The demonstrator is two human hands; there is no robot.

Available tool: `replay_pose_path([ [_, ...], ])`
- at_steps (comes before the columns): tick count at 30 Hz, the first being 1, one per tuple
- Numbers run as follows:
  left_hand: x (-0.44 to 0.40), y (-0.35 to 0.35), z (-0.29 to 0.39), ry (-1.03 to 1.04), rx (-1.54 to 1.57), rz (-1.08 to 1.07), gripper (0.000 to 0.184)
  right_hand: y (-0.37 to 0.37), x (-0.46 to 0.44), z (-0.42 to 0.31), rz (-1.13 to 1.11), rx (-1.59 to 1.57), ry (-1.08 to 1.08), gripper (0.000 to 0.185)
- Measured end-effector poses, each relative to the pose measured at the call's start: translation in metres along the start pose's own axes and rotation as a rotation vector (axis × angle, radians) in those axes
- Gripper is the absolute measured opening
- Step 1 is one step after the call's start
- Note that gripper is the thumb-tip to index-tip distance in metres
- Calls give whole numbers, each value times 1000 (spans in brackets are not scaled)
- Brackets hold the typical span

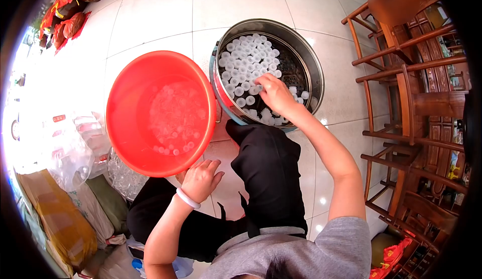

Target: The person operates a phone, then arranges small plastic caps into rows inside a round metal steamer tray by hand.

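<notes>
The right hand (277,95) curls over small white cups (246,60) in a round metal steamer (317,73), apparently arranging them; whether it pinches one, I can't tell. The left hand (201,179) is loosely spread beside a red basin (125,108). The next placement calls for a light touch.

I count two hands, my left hand (202,180) and my right hand (273,94). One red tub (128,98) is just beyond my left, one round metal pan (310,60) under my right. Dozens of small white cups (246,60) crowd around my right fingers, too many to number exactly. One bracelet (188,199) circles my left wrist. Far right of my right hand, at least two wooden chairs (439,104).
</notes>
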State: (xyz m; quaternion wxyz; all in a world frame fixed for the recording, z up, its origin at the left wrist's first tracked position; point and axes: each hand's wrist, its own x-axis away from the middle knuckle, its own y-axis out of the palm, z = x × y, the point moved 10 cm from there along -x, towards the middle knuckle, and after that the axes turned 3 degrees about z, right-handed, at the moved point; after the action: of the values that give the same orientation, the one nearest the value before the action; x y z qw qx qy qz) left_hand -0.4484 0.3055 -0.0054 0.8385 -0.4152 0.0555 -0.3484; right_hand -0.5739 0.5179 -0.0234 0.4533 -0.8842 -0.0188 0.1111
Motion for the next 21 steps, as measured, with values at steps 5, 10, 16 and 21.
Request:
replay_pose_path([
  [5, -1, 0, 1, -7, -1, -10, 26, 4, 7, 8, -222, -71, 128, 14],
  [10, -1, 1, 2, 1, 3, -1, 26, 23, 18, -1, -268, -106, 4, 13],
  [16, -1, 0, 0, -11, -7, 6, 26, 0, 12, 6, -139, -61, 131, 14],
  [21, -4, 2, 0, -1, -1, 5, 25, -1, 4, -4, 8, 81, -83, 20],
])
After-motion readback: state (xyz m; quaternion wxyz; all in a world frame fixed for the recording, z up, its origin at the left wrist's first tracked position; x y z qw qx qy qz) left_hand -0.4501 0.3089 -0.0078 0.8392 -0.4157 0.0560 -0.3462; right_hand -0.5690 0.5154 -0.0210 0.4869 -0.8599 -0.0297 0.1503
